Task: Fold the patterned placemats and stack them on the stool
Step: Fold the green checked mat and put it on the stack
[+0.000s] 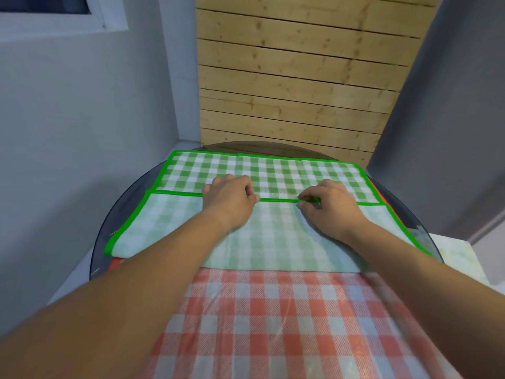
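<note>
Both hands on the green placemat [273,170], mid-fold.
Left fingers [247,191] curled, right fingers [307,201] pinching its near hem at table [114,214] centre; red placemat [273,324] underneath unfolded; nothing stacked yet, stool unseen.

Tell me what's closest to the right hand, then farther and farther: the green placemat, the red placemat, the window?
1. Green placemat: the right hand pinches its folded edge.
2. Red placemat: nearer the person, beneath the green one.
3. Window: far upper left.

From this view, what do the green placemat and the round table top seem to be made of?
Green placemat: probably thin woven cloth, matte; it folds flat, paler check on its turned-over side, stitched bright green edging. Round table top: apparently dark tinted glass, glossy; a red cloth shows through its rim.
</note>
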Tool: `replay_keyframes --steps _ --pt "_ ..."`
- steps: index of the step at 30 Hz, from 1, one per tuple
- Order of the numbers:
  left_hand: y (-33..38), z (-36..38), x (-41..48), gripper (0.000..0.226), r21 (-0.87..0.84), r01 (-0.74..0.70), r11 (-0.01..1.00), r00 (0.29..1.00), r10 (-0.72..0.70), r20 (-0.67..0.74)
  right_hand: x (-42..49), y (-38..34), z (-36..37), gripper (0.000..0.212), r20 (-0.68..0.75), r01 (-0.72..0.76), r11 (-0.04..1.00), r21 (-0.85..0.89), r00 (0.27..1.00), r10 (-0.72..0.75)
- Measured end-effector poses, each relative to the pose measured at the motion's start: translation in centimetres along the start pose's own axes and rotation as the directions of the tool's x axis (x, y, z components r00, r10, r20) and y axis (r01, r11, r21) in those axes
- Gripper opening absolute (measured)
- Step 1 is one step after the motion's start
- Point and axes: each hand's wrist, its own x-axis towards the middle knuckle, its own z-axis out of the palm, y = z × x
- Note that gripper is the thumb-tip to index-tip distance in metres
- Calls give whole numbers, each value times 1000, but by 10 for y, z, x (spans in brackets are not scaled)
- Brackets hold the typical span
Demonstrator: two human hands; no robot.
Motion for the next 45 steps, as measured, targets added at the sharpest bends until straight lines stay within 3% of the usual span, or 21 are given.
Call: replay_keyframes --steps 4,10,16,21,25,28,40,43,45 --pt "-2 8 -4 14 25 -30 999 997 32 -66 31 11 -11 24 5 -119 972 201 993 121" --pt "-6 13 -6 10 8 -63 998 991 63 -114 96 34 -6 33 -18 -241 941 239 968 252" --pt "-10 16 -4 9 -30 -60 998 989 56 -139 133 32 0 38 148 -297 923 243 952 268" --pt "-11 16 -3 9 -42 -48 998 989 41 -140 147 35 1 51 109 -271 932 240 962 251" --pt "-11 16 -3 10 -45 -39 998 990 33 -139 147 34 -4 32 89 -240 925 296 971 223" --pt "-11 16 -3 12 -37 -33 999 990 27 -138 146 35 -6 15 38 -194 960 203 981 190" --pt "-4 10 -9 17 64 -66 996 992 73 -103 109 5 -49 21 -183 -34 998 -48 983 25" --pt "6 2 -10 26 195 -87 977 995 94 -27 89 -7 -67 19 -220 -25 995 -95 975 3" --pt "15 -10 -10 36 195 -67 978 998 62 31 73 -15 -79 17 -223 -17 995 -97 975 -5"
